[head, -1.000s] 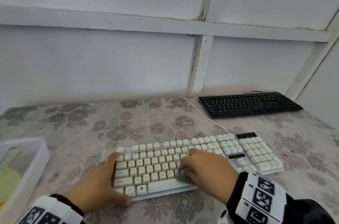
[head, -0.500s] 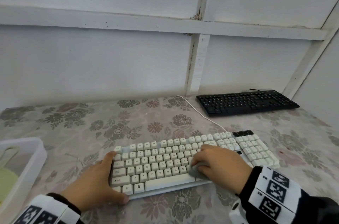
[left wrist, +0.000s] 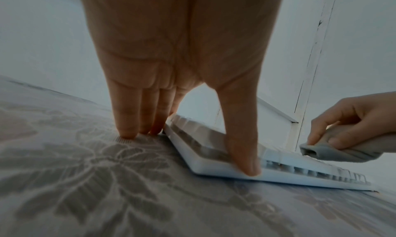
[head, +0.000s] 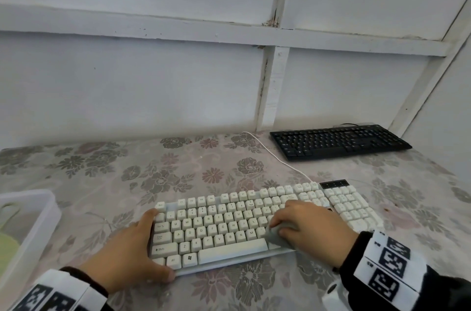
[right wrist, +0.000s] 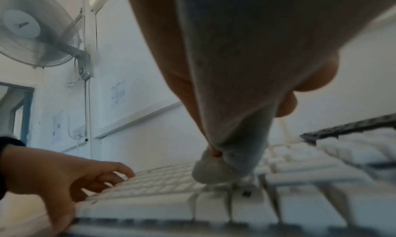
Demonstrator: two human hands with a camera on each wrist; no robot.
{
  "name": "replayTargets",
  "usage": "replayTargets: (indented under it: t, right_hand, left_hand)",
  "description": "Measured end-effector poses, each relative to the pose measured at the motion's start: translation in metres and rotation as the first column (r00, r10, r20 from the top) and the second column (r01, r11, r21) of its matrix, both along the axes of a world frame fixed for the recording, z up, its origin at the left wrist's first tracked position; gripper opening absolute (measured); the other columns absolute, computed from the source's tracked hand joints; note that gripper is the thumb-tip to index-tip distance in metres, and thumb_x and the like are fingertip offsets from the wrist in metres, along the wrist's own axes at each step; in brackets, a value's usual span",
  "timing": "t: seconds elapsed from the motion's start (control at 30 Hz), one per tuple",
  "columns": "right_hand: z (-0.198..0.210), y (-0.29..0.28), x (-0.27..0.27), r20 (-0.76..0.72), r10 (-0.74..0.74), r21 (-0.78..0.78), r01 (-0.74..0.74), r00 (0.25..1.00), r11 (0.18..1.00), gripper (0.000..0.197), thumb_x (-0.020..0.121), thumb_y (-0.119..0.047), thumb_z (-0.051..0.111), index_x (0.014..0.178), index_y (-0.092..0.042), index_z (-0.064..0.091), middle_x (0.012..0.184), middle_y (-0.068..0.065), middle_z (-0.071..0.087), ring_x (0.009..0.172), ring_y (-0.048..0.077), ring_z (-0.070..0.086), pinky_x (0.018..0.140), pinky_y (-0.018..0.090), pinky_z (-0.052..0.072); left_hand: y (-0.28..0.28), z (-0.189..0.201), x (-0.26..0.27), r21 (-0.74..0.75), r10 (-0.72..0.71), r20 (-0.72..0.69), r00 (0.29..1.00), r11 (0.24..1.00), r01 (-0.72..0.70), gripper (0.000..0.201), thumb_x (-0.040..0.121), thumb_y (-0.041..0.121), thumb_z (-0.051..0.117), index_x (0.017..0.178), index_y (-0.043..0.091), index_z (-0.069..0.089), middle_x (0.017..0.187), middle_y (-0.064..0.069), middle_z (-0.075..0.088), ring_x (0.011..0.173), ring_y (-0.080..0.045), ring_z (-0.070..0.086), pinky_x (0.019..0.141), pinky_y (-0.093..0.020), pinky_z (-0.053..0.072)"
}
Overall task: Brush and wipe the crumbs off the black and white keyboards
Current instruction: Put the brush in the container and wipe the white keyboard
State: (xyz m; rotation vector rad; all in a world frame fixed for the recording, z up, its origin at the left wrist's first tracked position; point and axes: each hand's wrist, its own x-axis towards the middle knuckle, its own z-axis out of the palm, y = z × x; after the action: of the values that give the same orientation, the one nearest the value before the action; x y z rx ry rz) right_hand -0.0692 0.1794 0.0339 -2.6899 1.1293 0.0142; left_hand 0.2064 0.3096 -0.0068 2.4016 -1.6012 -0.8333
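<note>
Currently the right hand (head: 309,230) pinches a grey cloth (head: 276,234) on the white keyboard (head: 229,226), the spread left hand (head: 127,254) steadies it, and the black keyboard (head: 339,141) remains untouched.

White keyboard (head: 229,224): flat on the table's near centre, cable trailing back. Black keyboard (head: 339,141): flat at the far right, by the wall. Grey cloth (head: 276,233): apparently folded, on the white keys.

Open tabletop (head: 127,183) left, behind white keyboard (head: 229,221); plastic bin (head: 38,221) far left, black keyboard (head: 339,141) back right.
</note>
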Motion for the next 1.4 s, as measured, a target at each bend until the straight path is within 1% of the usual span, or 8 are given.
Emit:
replayTargets:
  t: [0.23,0.3,0.47,0.67,1.0,1.13,1.23,1.4]
  right_hand:
    - [0.009,-0.020,-0.028,-0.150,-0.154,-0.086,0.142,0.977,0.986,0.024,0.083,-0.018,0.044,0.081,-0.023,0.067,0.082,-0.011,0.055,0.076,0.007,0.057,0.052,0.014,0.034]
    - [0.012,-0.023,-0.030,-0.104,-0.151,-0.062,0.145,0.983,0.987,0.024,0.081,-0.018,0.046,0.080,-0.024,0.069,0.074,-0.015,0.054,0.072,0.004,0.056,0.053,0.015,0.036]
    - [0.003,-0.018,-0.027,0.037,-0.103,0.010,0.103,0.994,0.995,0.021,0.088,-0.025,0.049,0.093,-0.031,0.069,0.091,-0.019,0.057,0.089,-0.001,0.055,0.078,0.023,0.048]
    - [0.000,-0.029,-0.048,-0.095,-0.194,-0.083,0.186,0.976,0.979,0.026,0.083,-0.019,0.045,0.067,-0.030,0.061,0.077,-0.015,0.052,0.079,0.004,0.057,0.058,0.017,0.039]
    - [0.005,-0.030,-0.053,-0.109,-0.237,-0.084,0.229,0.965,0.970,0.023,0.091,-0.028,0.046,0.096,-0.035,0.067,0.089,-0.016,0.047,0.087,0.006,0.057,0.075,0.026,0.048]
    - [0.010,-0.032,-0.045,-0.066,-0.272,-0.212,0.253,0.960,0.944,0.024,0.093,-0.026,0.045,0.096,-0.037,0.066,0.094,-0.012,0.043,0.077,0.009,0.056,0.068,0.024,0.047]
    - [0.001,-0.022,-0.039,-0.200,-0.276,-0.194,0.238,0.940,0.952,0.027,0.093,-0.018,0.044,0.101,-0.033,0.064,0.093,-0.009,0.036,0.073,0.011,0.051,0.050,0.017,0.030]
    - [0.000,-0.021,-0.038,-0.357,-0.207,-0.177,0.152,0.911,0.972,0.027,0.092,-0.013,0.047,0.106,-0.031,0.062,0.095,-0.007,0.029,0.071,0.014,0.044,0.046,0.019,0.020]
  left_hand:
    - [-0.001,0.000,0.000,0.013,-0.001,0.005,1.000,1.000,0.001,0.121,0.054,0.061,0.076,0.144,0.028,0.002,0.129,0.009,0.047,0.106,-0.008,0.050,0.084,-0.016,0.040]
    - [0.000,-0.001,0.000,0.015,0.001,-0.002,1.000,1.000,-0.001,0.121,0.053,0.060,0.076,0.144,0.029,0.002,0.129,0.010,0.046,0.106,-0.007,0.049,0.082,-0.015,0.039]
    - [0.000,0.000,0.001,0.012,0.005,-0.021,1.000,1.000,-0.005,0.123,0.051,0.061,0.077,0.144,0.030,0.002,0.131,0.010,0.045,0.109,-0.007,0.049,0.085,-0.016,0.039]
    - [0.000,-0.001,0.000,0.009,-0.001,-0.004,1.000,1.000,0.001,0.123,0.051,0.060,0.077,0.145,0.028,0.003,0.131,0.010,0.045,0.108,-0.007,0.048,0.082,-0.015,0.037]
    - [0.000,0.000,-0.001,0.000,0.007,-0.009,1.000,1.000,-0.007,0.122,0.052,0.058,0.077,0.144,0.028,0.002,0.135,0.008,0.043,0.112,-0.008,0.047,0.088,-0.016,0.038]
    - [-0.001,-0.001,-0.001,0.010,0.006,0.000,1.000,1.000,-0.006,0.122,0.052,0.060,0.077,0.143,0.030,0.002,0.131,0.010,0.045,0.106,-0.007,0.047,0.082,-0.015,0.037]
    - [0.000,-0.003,0.000,0.019,0.005,0.014,1.000,1.000,-0.005,0.123,0.051,0.063,0.075,0.143,0.030,0.002,0.130,0.010,0.046,0.106,-0.007,0.048,0.080,-0.015,0.037]
    - [0.000,-0.004,0.001,0.020,0.004,0.021,1.000,1.000,-0.005,0.123,0.052,0.063,0.075,0.144,0.030,0.000,0.134,0.009,0.043,0.108,-0.008,0.047,0.082,-0.016,0.037]
